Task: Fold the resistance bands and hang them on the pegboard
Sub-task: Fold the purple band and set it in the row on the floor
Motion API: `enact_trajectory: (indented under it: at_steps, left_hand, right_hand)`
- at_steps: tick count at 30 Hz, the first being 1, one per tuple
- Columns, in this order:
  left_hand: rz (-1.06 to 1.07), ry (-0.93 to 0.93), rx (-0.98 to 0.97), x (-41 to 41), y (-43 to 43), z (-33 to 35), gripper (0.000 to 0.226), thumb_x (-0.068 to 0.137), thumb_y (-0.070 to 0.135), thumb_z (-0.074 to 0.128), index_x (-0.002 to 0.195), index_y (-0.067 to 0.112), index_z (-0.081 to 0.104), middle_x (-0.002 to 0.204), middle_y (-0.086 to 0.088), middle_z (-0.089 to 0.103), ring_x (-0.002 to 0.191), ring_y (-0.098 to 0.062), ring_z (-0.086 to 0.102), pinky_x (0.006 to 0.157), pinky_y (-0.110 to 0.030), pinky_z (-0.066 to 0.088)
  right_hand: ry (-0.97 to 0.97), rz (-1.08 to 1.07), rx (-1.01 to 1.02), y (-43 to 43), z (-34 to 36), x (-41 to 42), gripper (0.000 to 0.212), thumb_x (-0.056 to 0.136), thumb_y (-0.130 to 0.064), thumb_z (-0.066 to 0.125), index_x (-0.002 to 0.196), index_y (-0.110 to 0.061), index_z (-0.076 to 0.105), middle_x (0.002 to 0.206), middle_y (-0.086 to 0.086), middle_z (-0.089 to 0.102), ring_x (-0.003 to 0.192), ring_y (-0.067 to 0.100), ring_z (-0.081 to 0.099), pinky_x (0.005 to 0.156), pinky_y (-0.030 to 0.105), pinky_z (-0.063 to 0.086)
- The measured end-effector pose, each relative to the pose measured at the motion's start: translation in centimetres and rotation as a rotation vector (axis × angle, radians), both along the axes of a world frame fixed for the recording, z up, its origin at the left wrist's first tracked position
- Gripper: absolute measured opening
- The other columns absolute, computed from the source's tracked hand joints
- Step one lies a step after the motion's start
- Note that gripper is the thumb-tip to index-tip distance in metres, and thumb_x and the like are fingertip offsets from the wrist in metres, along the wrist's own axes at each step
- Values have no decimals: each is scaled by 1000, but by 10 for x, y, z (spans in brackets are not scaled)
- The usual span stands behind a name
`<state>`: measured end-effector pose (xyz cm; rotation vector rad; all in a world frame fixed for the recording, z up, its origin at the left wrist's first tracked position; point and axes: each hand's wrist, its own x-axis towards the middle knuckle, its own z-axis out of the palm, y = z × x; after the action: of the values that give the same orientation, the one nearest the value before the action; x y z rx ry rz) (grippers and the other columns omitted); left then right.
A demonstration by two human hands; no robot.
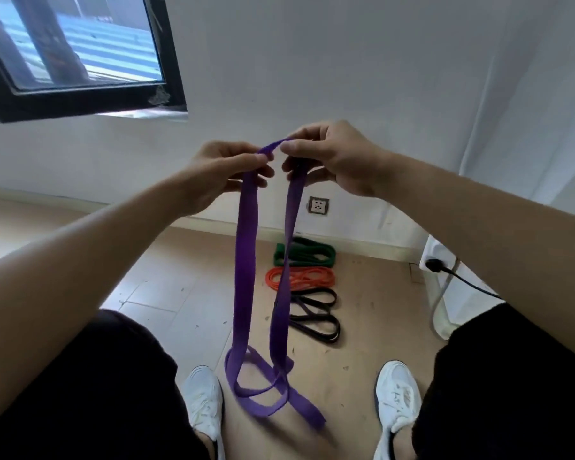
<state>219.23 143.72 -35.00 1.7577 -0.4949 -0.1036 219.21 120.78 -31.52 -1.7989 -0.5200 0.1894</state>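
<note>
Both hands are raised in front of the wall, close together, each pinching the top bend of the purple band [245, 260]. The left hand [221, 172] is gripping the left strand between thumb and curled fingers. The right hand [334, 159] is pinching the right strand the same way, thumb tip nearly touching the left thumb. A short arch of band is bridging the two pinches.

Below the grip, the two strands are hanging side by side, slightly apart. Their lower end is lying in loose crossed loops on the floor [372, 310], between the white shoes [205, 403].

Beyond the hanging strands, further from the grip and against the wall, three folded bundles are lying in a row: green band [312, 253], orange band [307, 276], black band [322, 318]. The black bundle is possibly two bands; the view is too soft to tell. A wall socket [318, 205] is sitting just under the right hand.
</note>
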Motion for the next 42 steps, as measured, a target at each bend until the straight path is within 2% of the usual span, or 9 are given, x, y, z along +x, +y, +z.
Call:
enact_trajectory:
  at_steps: [5, 10, 14, 18, 21, 27, 32, 37, 42]
  left_hand:
    - [-8, 106, -4, 16, -10, -5, 44, 89, 40, 61, 116, 7, 70, 107, -9, 71, 96, -24, 69, 87, -35, 58]
    - [-100, 262, 149, 41, -9, -21, 42, 88, 39, 61, 112, 6, 71, 106, -13, 73, 94, -22, 68, 86, -31, 56]
    - [-188, 379, 208, 64, -8, -29, 34, 100, 31, 52, 103, 2, 70, 94, -10, 72, 89, -18, 67, 81, -24, 56]
    - [-135, 371, 218, 84, -12, -49, 32, 96, 32, 58, 93, 1, 61, 82, -3, 64, 85, -20, 62, 77, -22, 54]
    - [-167, 335, 254, 92, -15, -58, 29, 89, 32, 71, 87, 7, 57, 81, -3, 57, 82, -20, 57, 80, -29, 48]
    - [-14, 211, 45, 99, -28, -51, 33, 91, 22, 71, 116, 0, 68, 92, -6, 59, 83, -20, 60, 88, -39, 58]
    - [93, 84, 66, 97, -33, -47, 32, 95, 29, 68, 117, 5, 70, 96, -7, 63, 91, -18, 63, 95, -38, 54]
    - [143, 17, 129, 87, -41, -49, 25, 98, 40, 61, 112, 24, 74, 90, 8, 62, 80, 1, 55, 76, -19, 43]
    - [9, 47, 59, 80, -48, -51, 41, 91, 44, 64, 121, 16, 70, 95, -3, 67, 85, -14, 60, 76, -29, 52]
  right_hand:
    - [49, -41, -39, -4, 3, 29, 31, 98, -24, 64, 114, 1, 70, 101, 13, 71, 84, 28, 72, 68, 29, 58]
    - [319, 135, -208, -28, -33, 55, 37, 98, -30, 59, 121, -3, 68, 107, 17, 73, 95, 34, 74, 75, 37, 61]
    - [462, 201, -209, -34, -67, 69, 44, 100, -37, 53, 116, 1, 69, 98, 15, 71, 76, 23, 70, 68, 32, 59]
    - [342, 130, -182, -33, -87, 78, 33, 100, -29, 60, 112, 1, 68, 75, 8, 61, 68, 19, 58, 67, 29, 50]
    - [223, 57, -162, -31, -94, 82, 28, 90, -18, 74, 114, -7, 64, 82, 3, 61, 74, 16, 57, 72, 31, 52]
    - [96, -67, -131, -26, -93, 86, 20, 91, -20, 73, 109, -12, 67, 95, 13, 71, 84, 19, 69, 77, 35, 59]
    - [64, -150, -76, -21, -90, 85, 11, 92, -26, 73, 100, -19, 73, 90, 4, 65, 86, 20, 63, 85, 44, 56]
    - [-32, -211, -103, -23, -80, 80, 23, 89, -27, 76, 109, -16, 74, 89, 5, 67, 81, 19, 62, 73, 38, 49]
    - [-78, -179, -159, -25, -71, 71, 40, 89, -26, 77, 127, -22, 64, 91, 10, 70, 83, 23, 71, 68, 33, 59]
